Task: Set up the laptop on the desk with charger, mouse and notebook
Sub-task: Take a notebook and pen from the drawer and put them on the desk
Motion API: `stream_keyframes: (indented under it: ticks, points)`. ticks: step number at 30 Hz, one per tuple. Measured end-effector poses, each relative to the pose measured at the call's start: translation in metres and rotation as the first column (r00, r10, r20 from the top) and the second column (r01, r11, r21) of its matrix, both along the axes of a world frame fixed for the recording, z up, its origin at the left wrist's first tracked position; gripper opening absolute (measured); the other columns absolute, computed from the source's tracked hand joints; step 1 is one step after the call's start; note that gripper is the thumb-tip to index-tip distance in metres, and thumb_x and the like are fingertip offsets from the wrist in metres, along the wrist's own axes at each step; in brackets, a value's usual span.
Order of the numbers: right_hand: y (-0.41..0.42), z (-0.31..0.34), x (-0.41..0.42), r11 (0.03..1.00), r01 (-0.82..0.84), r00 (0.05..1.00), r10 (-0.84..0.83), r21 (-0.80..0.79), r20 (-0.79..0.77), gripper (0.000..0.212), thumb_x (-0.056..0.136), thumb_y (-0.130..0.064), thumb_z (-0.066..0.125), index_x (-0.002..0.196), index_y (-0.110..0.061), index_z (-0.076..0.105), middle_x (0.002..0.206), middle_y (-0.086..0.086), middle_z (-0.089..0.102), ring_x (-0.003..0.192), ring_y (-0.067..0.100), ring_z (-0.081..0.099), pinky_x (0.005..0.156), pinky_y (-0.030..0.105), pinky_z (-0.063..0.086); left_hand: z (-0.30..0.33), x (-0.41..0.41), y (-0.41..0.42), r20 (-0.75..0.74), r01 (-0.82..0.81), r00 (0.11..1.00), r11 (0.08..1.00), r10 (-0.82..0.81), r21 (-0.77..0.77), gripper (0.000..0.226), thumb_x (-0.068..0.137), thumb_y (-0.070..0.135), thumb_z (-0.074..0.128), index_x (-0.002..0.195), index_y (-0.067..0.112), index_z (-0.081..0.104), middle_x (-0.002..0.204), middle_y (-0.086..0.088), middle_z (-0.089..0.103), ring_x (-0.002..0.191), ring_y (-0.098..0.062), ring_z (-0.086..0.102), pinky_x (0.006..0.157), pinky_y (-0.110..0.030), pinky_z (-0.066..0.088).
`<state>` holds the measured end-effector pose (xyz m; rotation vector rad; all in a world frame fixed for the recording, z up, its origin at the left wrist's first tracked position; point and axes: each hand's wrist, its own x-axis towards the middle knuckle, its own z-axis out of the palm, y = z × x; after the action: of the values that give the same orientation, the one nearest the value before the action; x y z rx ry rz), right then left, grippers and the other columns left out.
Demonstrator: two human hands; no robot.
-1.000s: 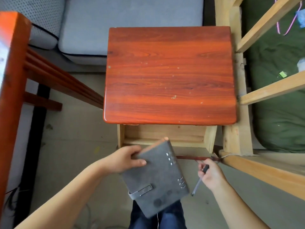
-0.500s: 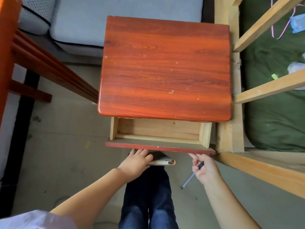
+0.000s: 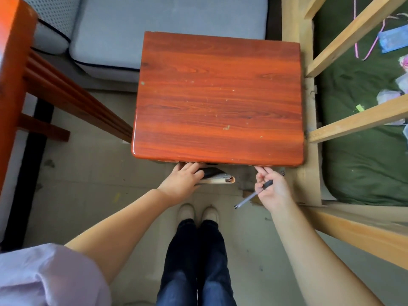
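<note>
The red-brown wooden desk (image 3: 218,100) fills the middle of the head view, its top bare. My left hand (image 3: 182,178) grips the grey notebook (image 3: 217,177) edge-on, just below the desk's front edge, fingertips touching under the edge. My right hand (image 3: 272,186) holds a dark pen (image 3: 254,195) pointing down-left, with two fingers stretched up against the desk's front edge. The drawer is pushed in and hidden under the top. No laptop, charger or mouse is visible.
A grey cushioned sofa (image 3: 132,29) sits behind the desk at the left. A red wooden chair frame (image 3: 44,85) stands at the left. A pale wooden bed frame (image 3: 344,45) with green bedding (image 3: 364,162) is on the right. My legs and shoes (image 3: 197,214) are below.
The open drawer has been pushed shut under the desk top. Both hands moved up to the desk's front edge, still holding the notebook and the pen.
</note>
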<state>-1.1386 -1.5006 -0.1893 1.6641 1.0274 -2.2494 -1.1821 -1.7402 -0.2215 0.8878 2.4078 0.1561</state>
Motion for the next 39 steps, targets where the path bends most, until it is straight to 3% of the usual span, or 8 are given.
stream_keyframes:
  ticks: [4, 8, 13, 16, 22, 26, 35, 39]
  points:
    - [-0.004, 0.007, 0.026, 0.986, -0.165, 0.984, 0.165, -0.004, 0.064, 0.05, 0.088, 0.004, 0.027, 0.134, -0.011, 0.043, 0.123, 0.007, 0.058, 0.06, 0.009, 0.042, 0.038, 0.013, 0.027, 0.016, 0.003, -0.008, 0.052, -0.091, 0.995, 0.993, 0.087, 0.08, 0.021, 0.092, 0.027, 0.053, 0.106, 0.012, 0.05, 0.129, -0.01, 0.046, 0.122, -0.028, 0.042, 0.102, -0.042, 0.033]
    - [-0.024, 0.048, 0.032, 0.828, -0.54, 0.841, 0.535, 0.151, 0.077, 0.036, 0.089, -0.001, 0.044, 0.116, -0.018, 0.062, 0.113, 0.003, 0.062, 0.058, 0.007, 0.042, 0.038, 0.013, 0.027, 0.077, 0.006, -0.029, 0.249, -0.287, 0.937, 0.948, 0.246, 0.14, 0.022, 0.088, 0.032, 0.058, 0.084, 0.024, 0.037, 0.082, 0.0, 0.055, 0.08, -0.028, 0.056, 0.064, -0.03, 0.034]
    - [-0.059, 0.138, 0.007, 0.448, -0.817, 0.425, 0.893, 0.363, -0.147, 0.02, 0.088, -0.021, 0.057, 0.098, -0.036, 0.067, 0.087, -0.024, 0.07, 0.07, -0.005, 0.058, 0.056, 0.014, 0.038, 0.18, 0.016, -0.072, 0.317, -0.474, 0.865, 0.843, 0.39, 0.255, 0.033, 0.083, 0.034, 0.064, 0.065, 0.032, 0.036, 0.059, 0.012, 0.041, 0.056, -0.003, 0.041, 0.053, -0.021, 0.031]
    - [-0.088, 0.187, -0.006, 0.267, -0.837, 0.188, 0.96, 0.478, -0.208, 0.016, 0.084, -0.019, 0.064, 0.089, -0.033, 0.07, 0.083, -0.017, 0.073, 0.077, -0.003, 0.065, 0.065, 0.011, 0.049, 0.238, 0.03, -0.108, 0.455, -0.639, 0.757, 0.672, 0.468, 0.373, 0.03, 0.085, 0.03, 0.066, 0.064, 0.032, 0.045, 0.063, 0.012, 0.043, 0.056, 0.0, 0.039, 0.053, -0.014, 0.033]
    - [-0.179, 0.263, -0.021, 0.147, -0.758, -0.074, 0.949, 0.636, -0.307, 0.009, 0.085, -0.019, 0.063, 0.08, -0.015, 0.069, 0.072, -0.005, 0.067, 0.058, 0.001, 0.058, 0.048, 0.01, 0.042, 0.318, 0.093, -0.193, 0.529, -0.849, 0.478, 0.215, 0.701, 0.482, 0.01, 0.082, 0.029, 0.07, 0.074, 0.026, 0.066, 0.063, 0.01, 0.062, 0.059, -0.004, 0.055, 0.054, -0.015, 0.044]
    - [-0.267, 0.307, -0.011, 0.12, -0.752, -0.215, 0.885, 0.648, -0.413, 0.013, 0.084, -0.016, 0.064, 0.085, -0.005, 0.071, 0.085, 0.012, 0.07, 0.077, 0.019, 0.062, 0.074, 0.033, 0.049, 0.356, 0.159, -0.254, 0.445, -0.77, 0.253, -0.1, 0.859, 0.631, 0.022, 0.085, 0.024, 0.066, 0.065, 0.03, 0.068, 0.057, 0.019, 0.061, 0.057, 0.007, 0.048, 0.051, -0.005, 0.036]
    - [-0.463, 0.369, 0.121, -0.23, -0.616, -0.671, 0.654, 0.754, -0.349, 0.022, 0.081, -0.025, 0.068, 0.08, -0.004, 0.07, 0.074, 0.004, 0.067, 0.067, 0.012, 0.061, 0.06, 0.021, 0.049, 0.418, 0.366, -0.38, 0.559, -0.854, 0.105, -0.214, 0.823, 0.475, 0.038, 0.073, 0.044, 0.071, 0.105, 0.023, 0.068, 0.107, -0.004, 0.074, 0.097, -0.023, 0.07, 0.084, -0.04, 0.057]
    - [-0.53, 0.371, 0.191, -0.157, -0.574, -0.682, 0.636, 0.804, -0.362, 0.01, 0.082, -0.019, 0.067, 0.087, -0.011, 0.071, 0.082, 0.003, 0.071, 0.073, 0.01, 0.064, 0.068, 0.018, 0.051, 0.424, 0.446, -0.419, 0.521, -0.764, 0.007, -0.332, 0.853, 0.553, 0.028, 0.078, 0.034, 0.069, 0.103, 0.021, 0.068, 0.105, -0.005, 0.074, 0.094, -0.024, 0.071, 0.078, -0.038, 0.059]
